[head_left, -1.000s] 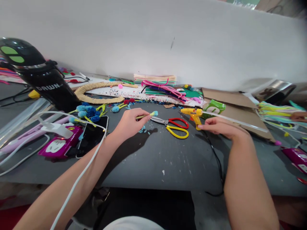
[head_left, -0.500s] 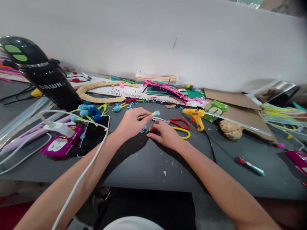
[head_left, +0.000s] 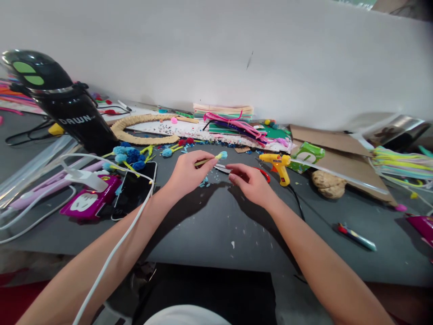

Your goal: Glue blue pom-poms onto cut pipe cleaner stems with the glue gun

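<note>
Between the thumb and fingers of my left hand point(head_left: 189, 175) is a pipe-cleaner flower point(head_left: 222, 155), a thin stem with a yellow-green and light-blue fuzzy tip pointing right. My right hand point(head_left: 252, 184) hovers to its right, thumb and fingers apart, with nothing seen in it. Beneath and behind that hand lie scissors point(head_left: 221, 169); the blades and part of the red handle show, the rest is covered. Small blue clippings point(head_left: 204, 182) are scattered under my left hand. Farther right, a yellow glue gun point(head_left: 278, 162) stands on the table with its clear stick out the back.
On the left are a black bottle point(head_left: 79, 117), a purple power strip point(head_left: 91, 198), a phone point(head_left: 135, 189) and several blue pompom flowers point(head_left: 130, 155). A white cable point(head_left: 118, 257) crosses above my left forearm. To the right lie a walnut-like lump point(head_left: 328, 184), a pen-like tool point(head_left: 356, 237) and cardboard point(head_left: 338, 140).
My right hand let go of the glue gun, swung left near the flower tip, then drew slightly back right over the scissors. My left hand kept its hold on the flower.
</note>
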### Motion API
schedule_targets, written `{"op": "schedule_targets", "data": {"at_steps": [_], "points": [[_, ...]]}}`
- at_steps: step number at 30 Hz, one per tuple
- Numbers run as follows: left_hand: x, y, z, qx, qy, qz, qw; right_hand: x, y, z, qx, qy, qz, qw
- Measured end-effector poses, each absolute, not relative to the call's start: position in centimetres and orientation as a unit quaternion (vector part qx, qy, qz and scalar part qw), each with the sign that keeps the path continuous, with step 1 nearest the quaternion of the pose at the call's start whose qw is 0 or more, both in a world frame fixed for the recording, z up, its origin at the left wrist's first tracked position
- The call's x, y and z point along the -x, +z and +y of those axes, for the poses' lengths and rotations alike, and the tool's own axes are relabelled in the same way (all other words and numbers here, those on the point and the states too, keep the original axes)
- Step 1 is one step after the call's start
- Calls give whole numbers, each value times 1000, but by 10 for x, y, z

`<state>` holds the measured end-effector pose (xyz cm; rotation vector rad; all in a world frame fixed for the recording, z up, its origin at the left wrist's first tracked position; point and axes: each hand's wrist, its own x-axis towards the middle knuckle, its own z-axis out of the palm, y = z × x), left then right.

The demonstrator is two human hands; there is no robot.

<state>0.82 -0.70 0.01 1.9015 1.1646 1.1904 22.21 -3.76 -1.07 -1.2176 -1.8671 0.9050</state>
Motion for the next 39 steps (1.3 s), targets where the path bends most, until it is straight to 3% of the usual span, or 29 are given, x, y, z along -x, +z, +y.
{"op": "schedule_targets", "data": {"at_steps": [8,18,33,39], "points": [[-11,5,-10,-671,493,438,339,-208,-12,-42,444,481,-619,433],[-24,-7,-12,-549,473,392,567,-199,-11,-40,472,422,-556,538],[-31,-9,-16,-499,411,374,665,-193,-12,-45,451,379,-569,574],[-31,-12,-16,-537,416,367,636,-193,-13,-45,467,373,-563,570]]}}
